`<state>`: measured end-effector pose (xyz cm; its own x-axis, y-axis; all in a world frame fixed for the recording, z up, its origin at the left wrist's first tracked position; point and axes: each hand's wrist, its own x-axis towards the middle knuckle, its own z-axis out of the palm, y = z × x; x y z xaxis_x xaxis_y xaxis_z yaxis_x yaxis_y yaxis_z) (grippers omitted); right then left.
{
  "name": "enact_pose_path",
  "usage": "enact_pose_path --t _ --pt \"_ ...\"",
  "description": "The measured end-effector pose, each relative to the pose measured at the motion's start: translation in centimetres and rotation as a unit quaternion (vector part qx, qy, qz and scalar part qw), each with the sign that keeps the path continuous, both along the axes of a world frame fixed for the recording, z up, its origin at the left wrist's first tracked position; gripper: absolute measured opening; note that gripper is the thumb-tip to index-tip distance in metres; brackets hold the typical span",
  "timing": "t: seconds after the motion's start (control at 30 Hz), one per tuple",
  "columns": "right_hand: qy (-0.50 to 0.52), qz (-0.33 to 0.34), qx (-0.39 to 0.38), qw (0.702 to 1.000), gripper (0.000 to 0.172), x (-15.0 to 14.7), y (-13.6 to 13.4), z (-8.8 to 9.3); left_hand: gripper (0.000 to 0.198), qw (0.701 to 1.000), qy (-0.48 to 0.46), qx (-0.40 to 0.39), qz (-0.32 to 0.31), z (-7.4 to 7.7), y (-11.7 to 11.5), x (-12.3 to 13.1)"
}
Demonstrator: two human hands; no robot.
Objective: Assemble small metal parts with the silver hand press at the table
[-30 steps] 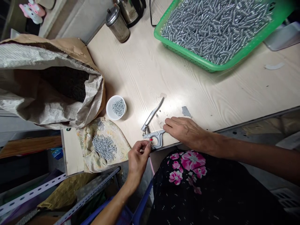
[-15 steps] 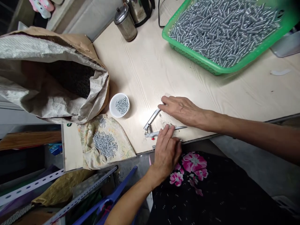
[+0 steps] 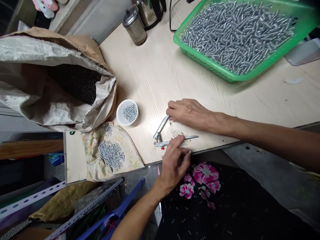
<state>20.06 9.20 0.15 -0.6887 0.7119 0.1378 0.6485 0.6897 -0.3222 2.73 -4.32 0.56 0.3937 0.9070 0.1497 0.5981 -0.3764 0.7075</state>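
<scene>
While the right fingers (image 3: 172,112) clamp one handle (image 3: 162,126) of the plier-like tool (image 3: 163,144), the left fingers (image 3: 178,141), loosely apart, touch the other.

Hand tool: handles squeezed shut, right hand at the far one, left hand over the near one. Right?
Not shut: the head view shows the hand tool spread open in a V. The right hand at the far handle and left hand over the near handle are correct.

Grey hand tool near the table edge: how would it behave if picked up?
The grey hand tool would probably feel stiff, as its arms look metal. They may squeeze together against the spring between them. Lying with arms spread, it seems unlikely to roll.
</scene>
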Motion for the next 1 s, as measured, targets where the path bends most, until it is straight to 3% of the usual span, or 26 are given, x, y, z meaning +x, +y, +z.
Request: enact_pose_path --t 0.13,0.27,0.37,0.6,0.9,1.0 --pt "0.046 0.019 -0.054 0.997 0.016 0.9 -4.5 -0.1 0.008 0.977 0.000 -0.099 0.189 2.1 0.9 -2.9" --pt "0.042 0.023 -0.070 0.996 0.009 1.1 -7.4 -0.8 0.018 0.933 0.006 -0.241 0.266 2.4 1.2 -5.4" --pt "0.046 0.032 -0.051 0.997 0.019 0.8 -8.2 -0.9 0.023 0.923 0.002 -0.267 0.276 2.0 0.9 -5.9" --pt "0.062 0.006 0.080 0.995 0.025 0.3 -9.4 -1.0 0.023 0.925 0.010 -0.270 0.266 1.9 0.4 -6.0" --pt "0.054 0.014 0.003 0.998 0.021 0.3 -9.4 -1.3 0.026 0.918 0.067 -0.322 0.223 2.0 1.3 -6.5" --pt "0.046 0.004 -0.046 0.998 0.010 0.6 -8.9 -0.8 0.027 0.916 0.077 -0.334 0.209 2.0 1.6 -6.7"
